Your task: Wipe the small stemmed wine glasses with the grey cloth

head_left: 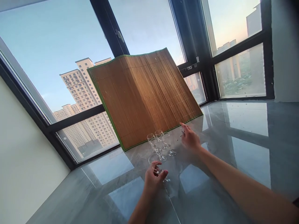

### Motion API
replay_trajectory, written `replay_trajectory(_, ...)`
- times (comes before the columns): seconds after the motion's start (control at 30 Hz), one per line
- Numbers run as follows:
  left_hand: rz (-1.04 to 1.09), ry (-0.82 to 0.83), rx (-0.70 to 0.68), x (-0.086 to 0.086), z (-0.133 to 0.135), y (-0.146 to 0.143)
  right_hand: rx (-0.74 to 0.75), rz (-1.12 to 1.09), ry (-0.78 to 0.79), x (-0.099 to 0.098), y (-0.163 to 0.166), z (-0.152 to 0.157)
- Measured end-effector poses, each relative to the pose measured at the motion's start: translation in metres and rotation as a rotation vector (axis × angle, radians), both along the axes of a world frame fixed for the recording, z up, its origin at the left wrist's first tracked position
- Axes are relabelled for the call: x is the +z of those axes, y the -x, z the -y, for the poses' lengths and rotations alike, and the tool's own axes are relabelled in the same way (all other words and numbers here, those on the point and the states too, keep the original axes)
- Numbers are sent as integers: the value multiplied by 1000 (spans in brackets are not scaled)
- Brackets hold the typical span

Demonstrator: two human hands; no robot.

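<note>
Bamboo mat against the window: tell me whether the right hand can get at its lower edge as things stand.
Probably yes. The right hand hovers close to the bamboo mat, with bare countertop between them. The stemmed glasses stand to its left, not in its path. It seems to pinch something small.

— What is worn on the arms?

— Nothing that shows. Both forearms are bare from the wrist back to the frame's edge, with no sleeve, watch or bracelet on the parts in view.

— And the hands?

— The left hand (pixel 153 179) is ungloved, and its nails carry dark red polish, clearest on the fingertip nearest the right. The right hand (pixel 190 138) is ungloved too; its nails are too small to judge.

— Any rings?

— None that can be made out.
</note>
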State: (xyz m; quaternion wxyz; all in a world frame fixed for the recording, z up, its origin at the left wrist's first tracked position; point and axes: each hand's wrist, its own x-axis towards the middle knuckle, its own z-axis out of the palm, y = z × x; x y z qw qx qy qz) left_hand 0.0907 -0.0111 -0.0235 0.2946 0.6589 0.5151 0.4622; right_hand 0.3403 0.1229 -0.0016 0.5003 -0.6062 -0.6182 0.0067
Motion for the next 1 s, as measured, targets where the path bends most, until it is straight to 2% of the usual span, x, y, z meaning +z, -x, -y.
replay_trajectory(0.1,6,33,28,-3,-1,-1,54,157,239,-9,4,-5)
replay_trajectory(0.2,-4,71,77,-6,-3,-2,77,234,325,-11,11,-4)
replay_trajectory(0.3,-114,69,84,-8,-1,-3,92,253,334,-11,16,-3)
replay_trajectory(0.47,-577,-104,89,-3,6,-4,74,245,336,-15,17,-5)
replay_trajectory(0.57,-770,-98,78,2,9,-6,37,218,336,-17,15,-8)
replay_trajectory(0.83,-939,-28,66,7,6,-13,33,193,265,-18,20,-5)
replay_trajectory(1.0,-999,114,33,15,5,-17,52,226,232,-17,25,0)
